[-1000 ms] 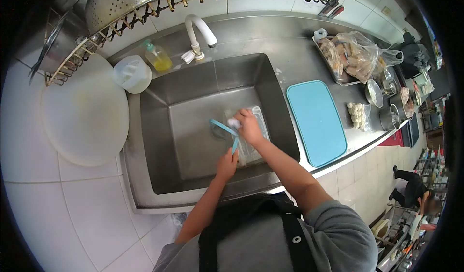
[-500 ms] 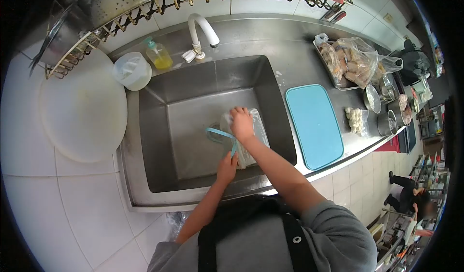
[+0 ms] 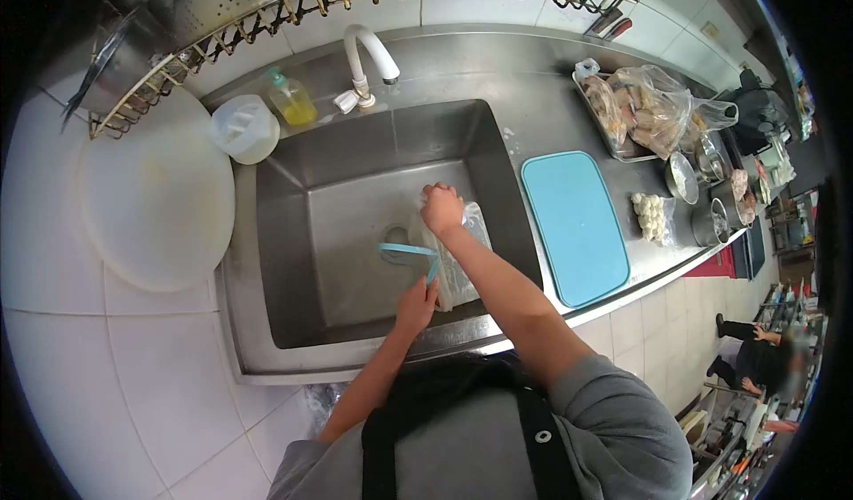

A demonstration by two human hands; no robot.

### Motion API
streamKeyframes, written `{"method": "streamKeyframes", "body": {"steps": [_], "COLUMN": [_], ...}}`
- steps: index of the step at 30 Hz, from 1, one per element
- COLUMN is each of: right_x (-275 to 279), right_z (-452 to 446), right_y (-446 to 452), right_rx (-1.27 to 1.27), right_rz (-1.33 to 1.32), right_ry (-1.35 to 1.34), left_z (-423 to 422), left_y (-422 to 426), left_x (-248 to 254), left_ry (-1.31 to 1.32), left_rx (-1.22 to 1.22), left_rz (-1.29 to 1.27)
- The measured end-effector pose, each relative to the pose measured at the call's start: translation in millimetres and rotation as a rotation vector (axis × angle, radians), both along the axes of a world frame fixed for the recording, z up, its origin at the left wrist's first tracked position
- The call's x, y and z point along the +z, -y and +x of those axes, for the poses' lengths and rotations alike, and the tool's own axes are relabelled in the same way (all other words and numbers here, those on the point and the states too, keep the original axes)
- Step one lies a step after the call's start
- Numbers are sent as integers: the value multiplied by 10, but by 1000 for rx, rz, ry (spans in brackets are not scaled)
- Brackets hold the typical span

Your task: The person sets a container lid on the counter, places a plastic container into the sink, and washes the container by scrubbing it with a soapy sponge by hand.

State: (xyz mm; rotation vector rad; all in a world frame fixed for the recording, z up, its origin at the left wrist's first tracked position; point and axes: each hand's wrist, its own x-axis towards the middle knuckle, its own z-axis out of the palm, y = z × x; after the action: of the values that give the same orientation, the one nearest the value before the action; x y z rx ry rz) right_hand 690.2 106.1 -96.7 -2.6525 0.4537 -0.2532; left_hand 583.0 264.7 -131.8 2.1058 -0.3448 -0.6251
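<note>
A clear, box-like plastic container (image 3: 458,269) lies in the right part of the steel sink (image 3: 342,291). My right hand (image 3: 442,209) is on its far end with curled fingers; what they hold, if anything, is hidden. Near the sink's front wall, my left hand (image 3: 416,306) closes around the lower end of a light blue strip-like tool (image 3: 407,249). This tool bends to the left above the hand, over the round drain (image 3: 396,234); its exact kind does not show. The container's near end is beside my left hand.
Behind the sink stand a white faucet (image 3: 380,60) and a soap bottle (image 3: 293,100). A blue rectangular board or lid (image 3: 576,229) lies to the right, before bagged meat (image 3: 653,109) and metal bowls (image 3: 682,180). A wire rack (image 3: 311,1) hangs overhead.
My right hand has shifted slightly up along the container, its fingers curling more tightly. The blue tool's bent part has tilted a little flatter. My left hand stays nearly in place.
</note>
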Motion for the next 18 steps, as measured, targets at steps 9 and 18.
{"method": "streamKeyframes", "body": {"steps": [9,18], "right_x": [-16,-104], "right_z": [-590,-845], "right_y": [5,-7], "right_rx": [48,97], "right_rz": [75,86], "right_ry": [66,217], "left_z": [-28,-68], "left_y": [16,63], "left_x": [-93,58], "left_ry": [-42,127], "left_rx": [-22,41], "left_rz": [-51,-172]}}
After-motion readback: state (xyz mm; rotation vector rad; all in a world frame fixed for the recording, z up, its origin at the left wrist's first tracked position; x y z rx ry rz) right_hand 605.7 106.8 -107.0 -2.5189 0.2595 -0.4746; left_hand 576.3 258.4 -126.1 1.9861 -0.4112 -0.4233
